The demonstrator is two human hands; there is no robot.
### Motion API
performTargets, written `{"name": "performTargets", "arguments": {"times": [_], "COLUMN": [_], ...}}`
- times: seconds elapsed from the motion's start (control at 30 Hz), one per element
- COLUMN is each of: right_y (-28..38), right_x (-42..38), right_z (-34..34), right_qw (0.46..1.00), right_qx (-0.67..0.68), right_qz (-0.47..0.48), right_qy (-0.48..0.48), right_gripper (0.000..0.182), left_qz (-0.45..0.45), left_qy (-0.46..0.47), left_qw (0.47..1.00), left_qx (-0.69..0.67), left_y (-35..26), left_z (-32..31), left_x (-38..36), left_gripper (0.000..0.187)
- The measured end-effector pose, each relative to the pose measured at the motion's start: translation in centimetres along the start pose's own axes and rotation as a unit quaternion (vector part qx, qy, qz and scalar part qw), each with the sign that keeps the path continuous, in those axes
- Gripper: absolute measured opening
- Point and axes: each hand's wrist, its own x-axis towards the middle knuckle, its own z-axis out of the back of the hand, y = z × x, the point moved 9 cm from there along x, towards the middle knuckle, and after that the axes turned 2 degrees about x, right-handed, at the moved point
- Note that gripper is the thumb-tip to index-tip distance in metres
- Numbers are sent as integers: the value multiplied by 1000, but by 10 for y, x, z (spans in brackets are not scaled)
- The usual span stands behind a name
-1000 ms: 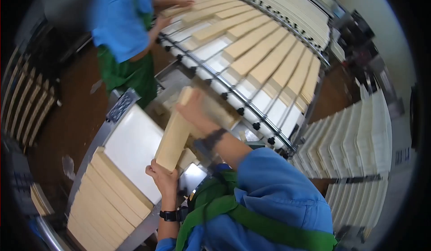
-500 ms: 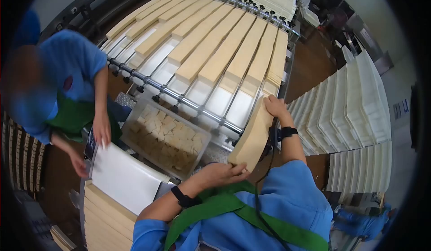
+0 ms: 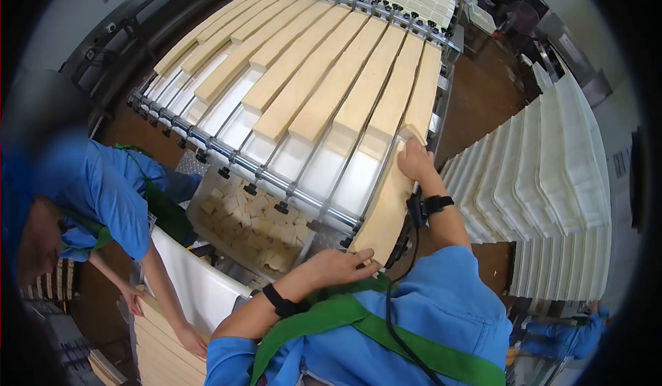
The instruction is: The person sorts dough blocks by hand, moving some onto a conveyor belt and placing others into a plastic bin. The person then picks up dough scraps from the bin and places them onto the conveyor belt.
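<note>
A long beige strip [image 3: 383, 210], apparently thin layers stacked together, slants at the right end of the conveyor's near edge. My right hand [image 3: 416, 160] closes over its far end, beside the rightmost row on the belt. At the near end, my left hand [image 3: 343, 267] grips the strip with its fingers by the corner; part of the grip is hidden. Similar beige strips [image 3: 331, 75] lie in parallel lanes on the white belt [image 3: 276, 153], divided by thin metal rods.
Below the conveyor's metal bar [image 3: 255, 169] stands a clear bin [image 3: 200, 238] of beige offcuts. At left, a co-worker [image 3: 103, 200] bends with both hands on more stacked strips [image 3: 162, 338]. Stacked white trays [image 3: 531, 172] stand at right. A black cable [image 3: 396, 282] hangs near me.
The co-worker has leaned down, hands moving onto the stacked strips at lower left. My hands keep hold of the strip, which has shifted slightly. The view has moved a little.
</note>
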Motion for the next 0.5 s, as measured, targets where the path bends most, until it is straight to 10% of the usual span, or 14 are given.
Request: {"name": "performTargets", "arguments": {"times": [0.4, 0.5], "right_y": [-2, -33], "right_x": [-16, 6], "right_z": [28, -6], "right_qw": [966, 956], "right_qx": [44, 249], "right_qz": [67, 22], "right_qy": [-244, -152], "right_gripper": [65, 78], "left_qz": [19, -24], "left_qy": [57, 30], "left_qw": [997, 998], "left_qx": [-38, -40], "left_y": [21, 18], "left_z": [-8, -23], "left_x": [25, 28], "left_gripper": [39, 35]}}
